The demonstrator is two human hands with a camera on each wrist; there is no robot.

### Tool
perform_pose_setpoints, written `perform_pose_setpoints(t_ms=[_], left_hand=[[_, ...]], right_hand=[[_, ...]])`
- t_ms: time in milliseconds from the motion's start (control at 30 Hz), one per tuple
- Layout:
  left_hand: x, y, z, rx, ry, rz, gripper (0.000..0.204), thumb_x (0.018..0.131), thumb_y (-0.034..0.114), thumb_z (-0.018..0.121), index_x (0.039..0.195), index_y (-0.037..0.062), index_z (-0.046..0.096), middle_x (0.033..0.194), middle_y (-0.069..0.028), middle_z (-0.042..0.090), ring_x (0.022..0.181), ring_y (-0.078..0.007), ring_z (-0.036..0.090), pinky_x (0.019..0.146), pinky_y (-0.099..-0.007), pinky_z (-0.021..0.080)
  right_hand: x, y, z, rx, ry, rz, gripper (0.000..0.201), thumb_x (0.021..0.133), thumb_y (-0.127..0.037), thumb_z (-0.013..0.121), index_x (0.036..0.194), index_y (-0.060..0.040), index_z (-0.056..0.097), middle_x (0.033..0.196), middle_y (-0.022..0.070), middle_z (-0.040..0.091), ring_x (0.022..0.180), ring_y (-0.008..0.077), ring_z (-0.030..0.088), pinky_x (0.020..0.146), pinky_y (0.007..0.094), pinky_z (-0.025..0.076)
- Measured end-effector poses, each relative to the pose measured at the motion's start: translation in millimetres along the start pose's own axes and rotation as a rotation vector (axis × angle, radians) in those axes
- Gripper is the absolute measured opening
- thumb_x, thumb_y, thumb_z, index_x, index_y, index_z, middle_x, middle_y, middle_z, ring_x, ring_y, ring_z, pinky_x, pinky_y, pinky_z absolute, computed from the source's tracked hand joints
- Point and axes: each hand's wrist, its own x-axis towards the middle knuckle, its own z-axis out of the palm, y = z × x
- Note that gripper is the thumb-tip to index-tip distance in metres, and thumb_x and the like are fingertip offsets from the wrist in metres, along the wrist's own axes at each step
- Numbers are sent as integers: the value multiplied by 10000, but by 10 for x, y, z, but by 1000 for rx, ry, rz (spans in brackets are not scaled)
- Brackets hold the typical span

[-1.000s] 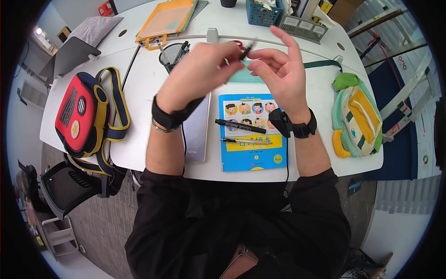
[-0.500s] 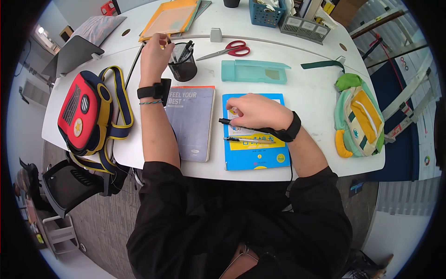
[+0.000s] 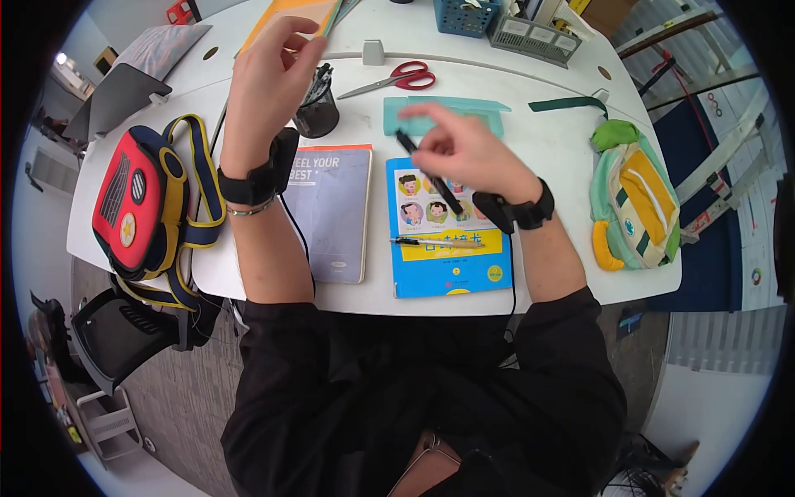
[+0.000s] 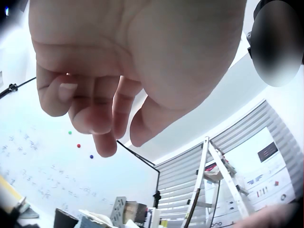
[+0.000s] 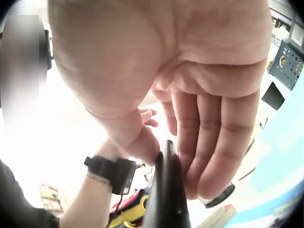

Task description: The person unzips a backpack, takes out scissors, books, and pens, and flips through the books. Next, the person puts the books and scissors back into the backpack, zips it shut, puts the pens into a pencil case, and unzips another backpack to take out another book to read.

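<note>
A black marker (image 3: 436, 184) is pinched between the thumb and fingers of my right hand (image 3: 480, 161), tilted above the blue book (image 3: 414, 277). In the right wrist view, the marker (image 5: 167, 194) points away from the palm at the thumb tip. A slim pen (image 3: 435, 243) lies across the book's yellow title band. My left hand (image 3: 269, 79) is raised beside the black mesh pen cup (image 3: 319, 123), fingers loosely bent. The left wrist view shows nothing in its palm (image 4: 137, 57). Several pens stand in the cup.
A grey-purple notebook (image 3: 331, 215) lies left of the book. Red-handled scissors (image 3: 414, 76) and a teal pencil case (image 3: 402, 120) lie farther back. A red car-shaped backpack (image 3: 137, 199) is at left, a green-yellow bag (image 3: 638, 199) at right. Baskets (image 3: 530, 41) stand behind.
My hands have parted from over the pencil case. The left hand went to the pen cup and no longer holds the dark pen. The right hand has lifted the marker off the book.
</note>
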Motion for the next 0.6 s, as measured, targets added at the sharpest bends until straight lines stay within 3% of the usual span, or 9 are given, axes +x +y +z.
perform_pose_setpoints(t_ms=[33,100,133,233,333,367,600], left_hand=[[-27,66,19,-16,-61,42,238,894,171,645,1088,36,624,808,-53,655,636,-96,544,578,-250,448],[-77,191,79,-23,-179,92,224,887,170,657,1061,34,619,776,-51,654,627,-100,540,568,-255,446],[-114,248,114,-29,-180,94,224,887,170,657,1061,34,619,776,-51,654,627,-100,540,568,-255,446],[-201,404,225,-58,-566,117,258,881,204,664,1059,26,612,760,-101,668,646,-175,612,598,-293,483],[-242,495,399,-88,-703,185,267,884,231,657,1029,10,617,769,-132,684,682,-243,659,636,-330,512],[-263,498,458,-124,-717,224,252,870,210,667,1007,3,622,746,-140,675,660,-259,650,636,-344,506],[-230,466,462,-72,-649,211,233,826,171,695,950,-17,633,734,-154,644,654,-277,612,639,-351,482]], right_hand=[[-16,-25,-50,-3,4,7,407,841,-29,609,1242,-30,539,781,75,666,695,148,663,639,265,527],[-38,-64,-145,308,160,-70,534,880,11,562,1388,-61,415,880,98,662,804,173,680,714,278,553],[-48,-77,-197,304,164,-67,534,880,11,562,1388,-61,415,880,98,662,804,173,680,714,278,553],[-68,-98,-329,439,323,-138,498,901,1,563,1373,-36,409,977,159,661,886,220,683,790,327,574],[-31,-51,-328,528,473,-246,426,890,-25,616,1281,-6,449,953,134,669,843,199,686,749,291,573],[-23,-36,-325,519,502,-260,371,888,-33,633,1212,-1,454,945,137,671,842,196,685,744,289,575],[-30,-45,-306,448,519,-274,323,879,-26,651,1129,-2,448,926,150,673,839,193,684,734,280,570]])
